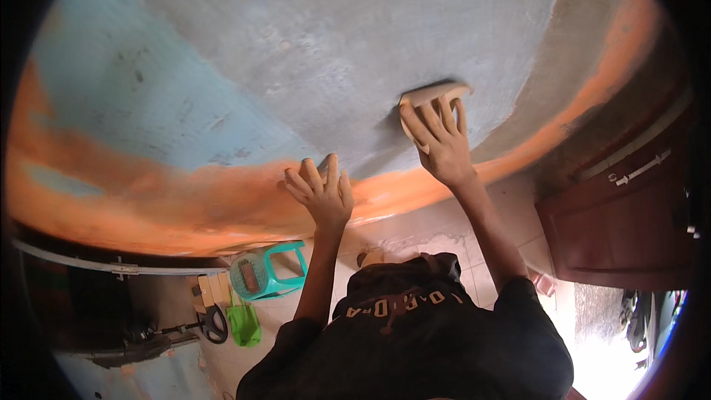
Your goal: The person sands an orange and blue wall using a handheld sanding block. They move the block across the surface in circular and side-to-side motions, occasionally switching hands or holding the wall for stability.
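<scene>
A wall surface (344, 28) fills the view before me, with a grey patch, a pale blue area (161, 105) and an orange band (222, 200) along its lower part. Under the spread fingers of my right hand (441, 141) is a curled sheet of sandpaper (430, 94), beige on the back, pressed flat on the grey patch. Its dark underside shows along the upper edge, and whether a block lies inside is hidden. My left hand (325, 194) rests its fingertips on the orange band near the grey border, fingers apart and holding nothing.
Below the wall, on the tiled floor, stand a green plastic stool (272, 283), a cardboard box (211, 291) and a bright green bag (244, 325). A black wheel (214, 325) is beside them. At right is a dark red door (616, 228) with a pale bolt (644, 166).
</scene>
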{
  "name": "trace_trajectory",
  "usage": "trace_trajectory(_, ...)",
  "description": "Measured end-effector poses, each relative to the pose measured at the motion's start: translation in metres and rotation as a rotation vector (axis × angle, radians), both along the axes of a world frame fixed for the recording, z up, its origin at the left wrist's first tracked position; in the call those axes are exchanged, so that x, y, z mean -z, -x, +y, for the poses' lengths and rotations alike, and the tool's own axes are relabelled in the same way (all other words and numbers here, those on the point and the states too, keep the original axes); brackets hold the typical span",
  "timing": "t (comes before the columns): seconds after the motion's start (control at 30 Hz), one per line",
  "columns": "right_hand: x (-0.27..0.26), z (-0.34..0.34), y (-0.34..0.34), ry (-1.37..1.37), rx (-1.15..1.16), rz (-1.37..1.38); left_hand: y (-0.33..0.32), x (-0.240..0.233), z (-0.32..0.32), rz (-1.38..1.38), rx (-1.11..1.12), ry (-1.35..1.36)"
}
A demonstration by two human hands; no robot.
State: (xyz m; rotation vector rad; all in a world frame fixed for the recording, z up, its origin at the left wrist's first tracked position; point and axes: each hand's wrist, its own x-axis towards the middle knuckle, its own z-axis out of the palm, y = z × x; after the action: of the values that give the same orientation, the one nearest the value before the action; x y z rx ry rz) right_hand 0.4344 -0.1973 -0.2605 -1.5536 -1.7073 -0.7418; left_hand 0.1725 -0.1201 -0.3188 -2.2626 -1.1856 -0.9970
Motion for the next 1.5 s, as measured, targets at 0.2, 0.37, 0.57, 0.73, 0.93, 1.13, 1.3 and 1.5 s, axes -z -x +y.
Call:
trace_trajectory(0.2,-0.013,0.032,0.024,-0.460,0.070,0.425,0.053,-0.030,0.020,-0.082,-0.076,-0.011)
trace_trajectory(0.37,0.020,0.036,0.052,-0.173,0.078,0.080,0.093,-0.054,0.042,-0.186,-0.019,-0.021)
trace_trajectory(0.57,0.014,0.047,0.110,-0.212,0.059,0.281,0.142,-0.080,0.067,-0.184,0.038,0.034)
trace_trajectory(0.73,0.021,0.057,0.124,-0.422,0.156,0.533,0.196,-0.108,0.100,-0.211,0.133,0.012)
trace_trajectory(0.93,0.041,0.083,0.249,-0.191,0.315,0.288,0.230,-0.089,0.139,-0.010,0.166,-0.324)
trace_trajectory(1.13,0.015,0.095,0.268,-0.495,0.378,0.673,0.228,-0.085,0.144,-0.065,0.334,-0.437)
trace_trajectory(1.3,0.016,0.113,0.323,-0.413,0.437,0.547,0.225,-0.095,0.145,-0.094,0.483,-0.493)
trace_trajectory(1.5,-0.011,0.106,0.304,-0.392,0.540,0.449,0.229,-0.095,0.145,-0.057,0.508,-0.505)
